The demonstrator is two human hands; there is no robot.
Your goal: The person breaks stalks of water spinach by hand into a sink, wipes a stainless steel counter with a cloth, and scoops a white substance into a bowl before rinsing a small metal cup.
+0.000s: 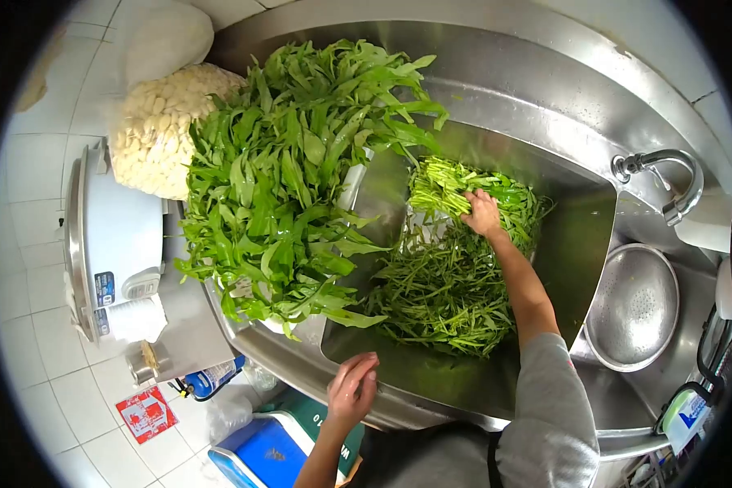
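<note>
My right hand reaches into the steel sink and grips a bunch of water spinach, its cut pale stems pointing left. Under and below that hand lie more loose greens, with long thin leaves and stems, in the sink. My left hand hovers over the sink's front rim with loosely bent fingers; nothing shows in it. A big heap of broad-leaved water spinach covers the left side of the counter and hangs over the sink's edge.
A bag of peeled garlic sits at the far left. To the right are a bent faucet and a steel colander. A blue and green box stands on the floor, near a red sign.
</note>
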